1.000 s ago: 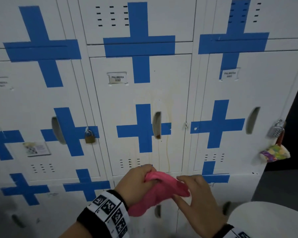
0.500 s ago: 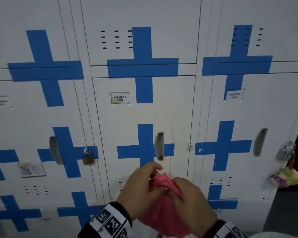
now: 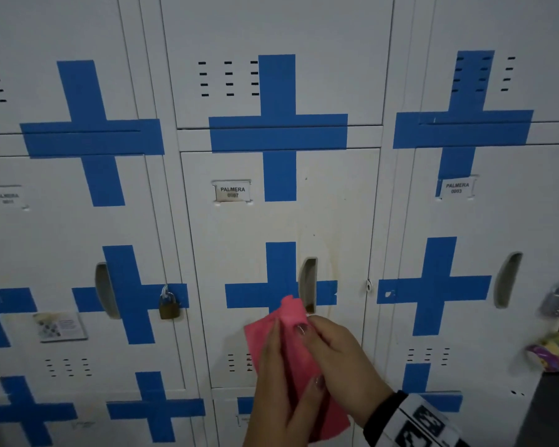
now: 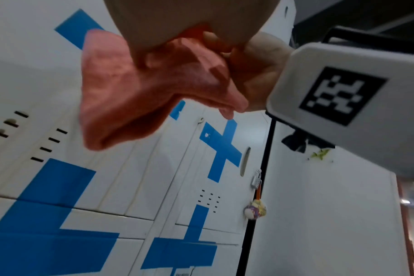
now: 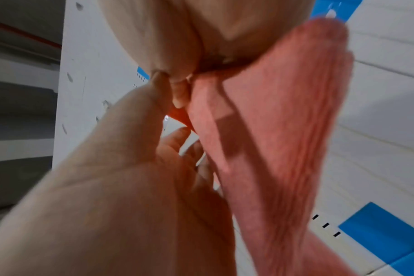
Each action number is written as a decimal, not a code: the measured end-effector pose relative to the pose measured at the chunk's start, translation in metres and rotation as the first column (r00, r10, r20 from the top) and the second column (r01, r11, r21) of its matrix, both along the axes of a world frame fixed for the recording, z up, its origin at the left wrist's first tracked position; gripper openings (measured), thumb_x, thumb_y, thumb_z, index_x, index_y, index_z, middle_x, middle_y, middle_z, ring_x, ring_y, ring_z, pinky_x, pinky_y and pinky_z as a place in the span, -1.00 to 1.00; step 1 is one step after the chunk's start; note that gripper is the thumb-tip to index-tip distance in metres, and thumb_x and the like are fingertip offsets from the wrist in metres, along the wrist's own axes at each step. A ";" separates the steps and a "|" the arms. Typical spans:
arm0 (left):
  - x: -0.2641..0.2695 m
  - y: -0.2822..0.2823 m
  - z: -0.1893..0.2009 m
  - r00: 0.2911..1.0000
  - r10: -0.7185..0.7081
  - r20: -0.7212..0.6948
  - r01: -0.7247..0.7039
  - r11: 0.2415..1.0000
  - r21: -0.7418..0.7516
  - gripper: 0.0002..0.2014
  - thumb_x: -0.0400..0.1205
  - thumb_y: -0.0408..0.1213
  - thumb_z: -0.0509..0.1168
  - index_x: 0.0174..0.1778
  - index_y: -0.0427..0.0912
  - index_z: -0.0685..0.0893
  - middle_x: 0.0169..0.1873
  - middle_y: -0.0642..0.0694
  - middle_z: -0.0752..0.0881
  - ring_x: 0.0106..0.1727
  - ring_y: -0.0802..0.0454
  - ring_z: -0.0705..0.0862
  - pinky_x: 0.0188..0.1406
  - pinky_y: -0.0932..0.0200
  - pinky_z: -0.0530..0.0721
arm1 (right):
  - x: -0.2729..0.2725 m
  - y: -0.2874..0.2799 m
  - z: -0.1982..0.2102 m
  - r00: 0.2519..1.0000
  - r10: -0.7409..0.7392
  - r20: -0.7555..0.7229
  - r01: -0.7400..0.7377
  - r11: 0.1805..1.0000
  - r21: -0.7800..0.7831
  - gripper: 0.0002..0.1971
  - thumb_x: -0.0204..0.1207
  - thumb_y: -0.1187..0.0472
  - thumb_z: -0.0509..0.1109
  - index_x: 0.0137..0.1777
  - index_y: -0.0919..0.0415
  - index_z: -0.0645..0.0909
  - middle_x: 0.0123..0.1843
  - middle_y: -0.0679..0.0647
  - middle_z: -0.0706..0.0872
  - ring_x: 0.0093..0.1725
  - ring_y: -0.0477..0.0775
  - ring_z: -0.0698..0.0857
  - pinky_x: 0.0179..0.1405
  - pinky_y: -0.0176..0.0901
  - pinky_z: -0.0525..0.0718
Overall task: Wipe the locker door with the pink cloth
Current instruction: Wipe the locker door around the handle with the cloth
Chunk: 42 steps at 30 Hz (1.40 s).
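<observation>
two hands hold a pink cloth (image 3: 296,356) up in front of a white locker door (image 3: 333,221).

seen from the head camera, the left hand (image 3: 281,398) lies along the cloth with its fingers stretched up the left side and its thumb pressed across the front, so the cloth is held between thumb and fingers. the right hand (image 3: 339,359) has its fingers curled and pinches the cloth near its top edge. the cloth hangs as a long fold, its top corner just below the door's handle slot (image 3: 308,283); whether it touches the door cannot be told. yellowish streaks run down the door beside the slot. blue tape crosses (image 3: 279,285) mark this door and its neighbours. a brass padlock (image 3: 169,306) hangs on the locker to the left.
</observation>
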<state>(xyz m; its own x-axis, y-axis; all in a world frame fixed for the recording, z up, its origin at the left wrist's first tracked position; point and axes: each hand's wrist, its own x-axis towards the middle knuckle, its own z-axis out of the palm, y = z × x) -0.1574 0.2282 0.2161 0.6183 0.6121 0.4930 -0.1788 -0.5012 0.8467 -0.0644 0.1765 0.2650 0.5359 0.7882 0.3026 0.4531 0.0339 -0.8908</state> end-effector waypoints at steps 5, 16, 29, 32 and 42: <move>0.000 0.009 0.020 0.997 -0.072 -0.027 0.063 0.970 -0.236 -0.33 0.47 -0.12 0.41 0.32 0.35 0.12 0.13 0.52 0.37 -0.04 0.61 0.55 -0.25 0.70 0.49 | 0.003 -0.001 0.005 0.955 0.141 -0.260 -0.133 0.990 0.048 -0.52 0.54 -0.21 0.12 0.16 0.09 0.69 0.01 0.06 0.79 0.01 -0.03 0.77 -0.05 -0.23 0.72; 0.018 0.046 0.068 0.930 0.222 0.292 -0.186 0.972 -0.146 -0.68 0.71 -0.39 0.08 0.27 0.07 0.53 -0.18 0.25 0.67 -0.14 0.25 0.65 -0.19 0.32 0.70 | 0.052 -0.002 0.025 0.838 -0.144 0.526 0.145 0.989 0.039 -0.73 0.67 0.00 0.10 0.18 -0.03 0.60 0.09 -0.08 0.58 0.13 -0.13 0.48 0.16 -0.23 0.42; 0.091 0.112 0.112 0.914 0.312 0.259 -0.399 0.810 0.431 -0.39 0.64 -0.45 0.01 0.64 -0.19 0.05 0.64 -0.13 0.13 0.65 -0.01 0.06 0.64 -0.16 0.01 | 0.098 0.002 0.025 0.582 -0.335 0.741 0.505 0.863 -0.006 -0.27 0.65 0.11 0.13 0.65 0.06 -0.28 0.64 -0.10 -0.39 0.63 -0.07 -0.31 0.62 -0.03 -0.12; 0.094 0.112 0.114 0.895 0.412 0.173 -0.433 0.705 0.561 -0.41 0.66 -0.36 -0.01 0.63 -0.20 -0.05 0.64 -0.17 -0.08 0.65 -0.10 -0.14 0.60 -0.10 -0.23 | 0.099 0.001 0.025 0.577 -0.312 0.755 0.523 0.851 -0.048 -0.26 0.66 0.11 0.09 0.63 0.06 -0.37 0.63 -0.06 -0.45 0.61 -0.06 -0.37 0.61 -0.03 -0.19; 0.096 0.114 0.114 0.887 0.457 0.061 -0.362 0.607 0.708 -0.34 0.65 -0.42 0.09 0.64 -0.19 -0.07 0.55 -0.04 -0.30 0.58 -0.02 -0.34 0.48 -0.04 -0.43 | 0.097 0.008 0.018 0.572 -0.303 0.762 0.512 0.858 -0.043 -0.22 0.65 0.15 0.09 0.54 0.02 -0.50 0.59 -0.04 -0.53 0.60 -0.03 -0.41 0.59 -0.03 -0.25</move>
<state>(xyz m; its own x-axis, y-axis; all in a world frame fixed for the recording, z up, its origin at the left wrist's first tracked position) -0.0615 0.3423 0.3303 0.4685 0.3342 0.8178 0.2653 -0.9362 0.2306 0.0326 0.1849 0.2831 0.5166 0.6393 0.5696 0.8472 -0.4781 -0.2318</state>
